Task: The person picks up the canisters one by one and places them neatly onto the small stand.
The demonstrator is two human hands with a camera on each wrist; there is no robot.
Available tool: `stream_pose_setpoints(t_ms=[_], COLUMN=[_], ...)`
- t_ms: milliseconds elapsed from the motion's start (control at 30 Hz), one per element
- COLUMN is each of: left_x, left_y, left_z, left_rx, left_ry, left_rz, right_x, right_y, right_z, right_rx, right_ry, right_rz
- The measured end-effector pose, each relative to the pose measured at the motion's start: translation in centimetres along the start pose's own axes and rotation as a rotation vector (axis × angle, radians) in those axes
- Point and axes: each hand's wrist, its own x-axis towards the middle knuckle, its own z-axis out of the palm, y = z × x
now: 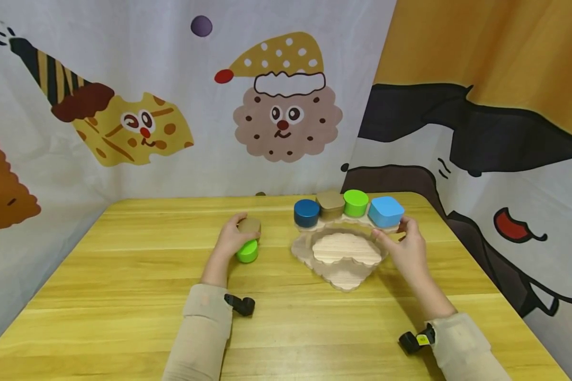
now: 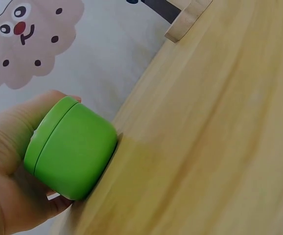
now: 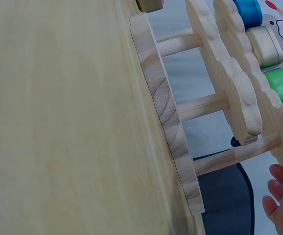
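Observation:
On the left of the table, my left hand grips a tan rounded-square lidded jar, its thumb across the near side. A round green lidded jar stands just in front of that thumb. This green jar hides the tan one in the left wrist view. My right hand holds the right end of the top shelf of a tiered wooden stand. Its thumb lies on the shelf's near side, fingers curled beyond the edge. Beside it on that shelf sits a light blue rounded-square jar.
Along the stand's top shelf, left of the light blue jar, are a dark blue round jar, a tan jar and a green round jar. Wooden dowels join the stand's tiers. A printed curtain hangs behind the table.

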Motion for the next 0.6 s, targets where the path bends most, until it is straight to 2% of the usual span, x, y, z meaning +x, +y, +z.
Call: stream_pose_setpoints(t_ms=[333, 600], left_x=[0.28, 0.34], left_y=[-0.38, 0.09], left_z=[0.08, -0.12], left_rx=[-0.025, -0.038], left_ry=[0.040, 0.085], left_rz=[-0.012, 0.030], right_x=[-0.05, 0.00], right_y=[-0.05, -0.16], right_z=[0.02, 0.01], right_rx=[-0.009, -0.003], right_ry=[-0.009, -0.004], right_rz=[0.018, 0.012])
